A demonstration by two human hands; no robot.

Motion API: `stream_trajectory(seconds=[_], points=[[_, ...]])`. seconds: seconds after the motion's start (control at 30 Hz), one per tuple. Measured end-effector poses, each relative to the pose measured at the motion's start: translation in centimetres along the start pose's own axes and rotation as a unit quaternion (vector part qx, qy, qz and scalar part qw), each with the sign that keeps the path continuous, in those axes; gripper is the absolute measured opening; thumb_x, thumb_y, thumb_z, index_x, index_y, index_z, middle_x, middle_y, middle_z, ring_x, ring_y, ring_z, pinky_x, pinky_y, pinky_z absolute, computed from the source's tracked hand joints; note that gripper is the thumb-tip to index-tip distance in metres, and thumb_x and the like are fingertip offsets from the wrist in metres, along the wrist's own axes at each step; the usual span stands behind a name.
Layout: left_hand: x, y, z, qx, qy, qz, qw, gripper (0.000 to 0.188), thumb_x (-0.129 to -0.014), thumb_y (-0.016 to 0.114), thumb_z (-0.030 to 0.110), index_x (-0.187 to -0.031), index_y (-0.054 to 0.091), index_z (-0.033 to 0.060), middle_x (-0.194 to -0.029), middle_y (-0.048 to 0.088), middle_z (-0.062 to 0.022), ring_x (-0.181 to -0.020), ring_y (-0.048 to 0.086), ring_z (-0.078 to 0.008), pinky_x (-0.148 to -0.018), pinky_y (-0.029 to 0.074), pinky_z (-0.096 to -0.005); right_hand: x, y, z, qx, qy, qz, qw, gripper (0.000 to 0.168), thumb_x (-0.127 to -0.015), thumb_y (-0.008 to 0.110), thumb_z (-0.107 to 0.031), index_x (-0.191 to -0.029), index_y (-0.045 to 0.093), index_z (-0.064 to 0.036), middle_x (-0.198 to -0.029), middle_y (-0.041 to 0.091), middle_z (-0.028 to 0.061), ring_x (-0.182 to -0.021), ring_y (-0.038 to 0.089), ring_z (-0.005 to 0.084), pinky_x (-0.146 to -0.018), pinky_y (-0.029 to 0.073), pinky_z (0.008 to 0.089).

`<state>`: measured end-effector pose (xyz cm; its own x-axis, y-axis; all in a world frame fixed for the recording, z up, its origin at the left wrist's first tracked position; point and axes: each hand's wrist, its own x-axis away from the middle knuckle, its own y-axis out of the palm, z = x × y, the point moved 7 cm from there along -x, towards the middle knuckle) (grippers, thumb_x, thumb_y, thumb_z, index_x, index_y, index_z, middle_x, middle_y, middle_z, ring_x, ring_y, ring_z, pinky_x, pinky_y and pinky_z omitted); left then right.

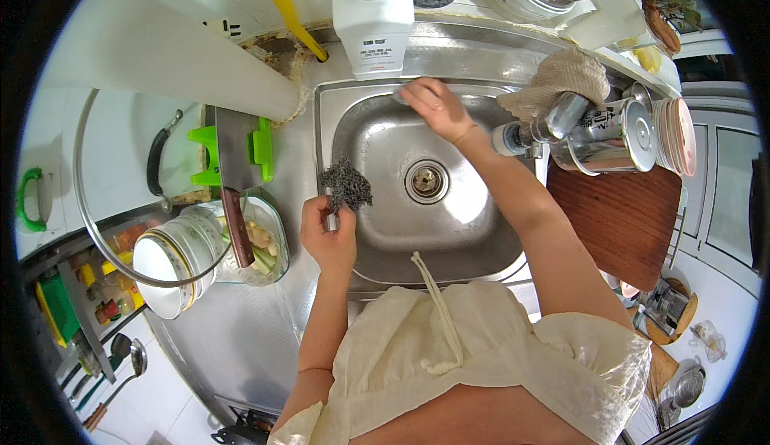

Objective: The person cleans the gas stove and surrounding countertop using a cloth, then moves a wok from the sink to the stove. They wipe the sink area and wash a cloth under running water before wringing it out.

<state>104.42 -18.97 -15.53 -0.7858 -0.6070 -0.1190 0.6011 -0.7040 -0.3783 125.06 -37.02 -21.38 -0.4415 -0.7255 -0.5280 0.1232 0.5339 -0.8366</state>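
A dark mesh scouring pad (347, 185) is pinched between the fingers and thumb of my left hand (329, 228), at the left rim of the stainless steel sink (415, 231). My right hand (438, 108) reaches over the sink's far edge, its fingers curled around a small greyish item (399, 93) too hidden to name. Between the hands, lower in the basin, lies the round drain (427, 181). The faucet (559, 121) comes in from the right, a beige cloth (559, 81) draped over its body. Behind the sink stands a white plastic jug (373, 23) bearing writing.
Left of the sink, a cleaver (236, 156) rests in a green holder (262, 150) above a glass dish of cut vegetables (281, 264), beside stacked bowls (162, 276). To the right are a lidded metal pot (601, 138), a wooden board (613, 216) and stacked plates (678, 135).
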Motion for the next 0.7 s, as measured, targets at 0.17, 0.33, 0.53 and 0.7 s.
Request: stream_trajectory(seconds=[0.17, 0.33, 0.53, 0.7], points=[[0.0, 1.2, 0.1, 0.036, -0.012, -0.011, 0.999, 0.014, -0.073, 0.064, 0.000, -0.085, 0.055, -0.0003, -0.079, 0.056, -0.0062, -0.068, 0.054, -0.0130, -0.065, 0.046, -0.0246, 4.9, -3.0, 3.4, 0.060, 0.130, 0.001, 0.990, 0.046, -0.069, 0.058, 0.000, -0.114, 0.059, -0.008, -0.109, 0.060, 0.0083, -0.105, 0.054, 0.0287, -0.087, 0.048, 0.0370], [0.5, 2.4, 0.2, 0.025, -0.021, -0.038, 0.999, 0.015, -0.072, 0.065, 0.001, -0.084, 0.056, 0.0011, -0.077, 0.056, -0.0062, -0.067, 0.054, -0.0136, -0.064, 0.045, -0.0249, 14.7, -1.4, 8.7, 0.184, 0.240, 0.018, 0.953, 0.038, -0.079, 0.055, -0.001, -0.116, 0.058, -0.007, -0.108, 0.061, 0.0147, -0.101, 0.056, 0.0354, -0.089, 0.045, 0.0405], [0.8, 2.7, 0.0, -0.008, -0.009, -0.047, 0.999, 0.015, -0.072, 0.064, 0.001, -0.084, 0.055, 0.0009, -0.077, 0.056, -0.0064, -0.067, 0.053, -0.0150, -0.064, 0.045, -0.0265, 9.3, -4.2, 6.8, 0.005, 0.408, 0.155, 0.900, 0.030, -0.085, 0.055, -0.010, -0.114, 0.058, -0.005, -0.114, 0.058, 0.0159, -0.105, 0.055, 0.0339, -0.091, 0.043, 0.0418], [0.2, 4.5, 2.1, 0.013, 0.020, -0.067, 0.998, 0.016, -0.072, 0.065, 0.001, -0.084, 0.055, 0.0009, -0.077, 0.056, -0.0076, -0.067, 0.054, -0.0169, -0.064, 0.046, -0.0270, 0.8, -3.0, 4.5, 0.040, 0.174, 0.110, 0.978, 0.033, -0.085, 0.060, -0.018, -0.116, 0.058, -0.007, -0.123, 0.055, 0.0119, -0.114, 0.052, 0.0278, -0.094, 0.042, 0.0392]])
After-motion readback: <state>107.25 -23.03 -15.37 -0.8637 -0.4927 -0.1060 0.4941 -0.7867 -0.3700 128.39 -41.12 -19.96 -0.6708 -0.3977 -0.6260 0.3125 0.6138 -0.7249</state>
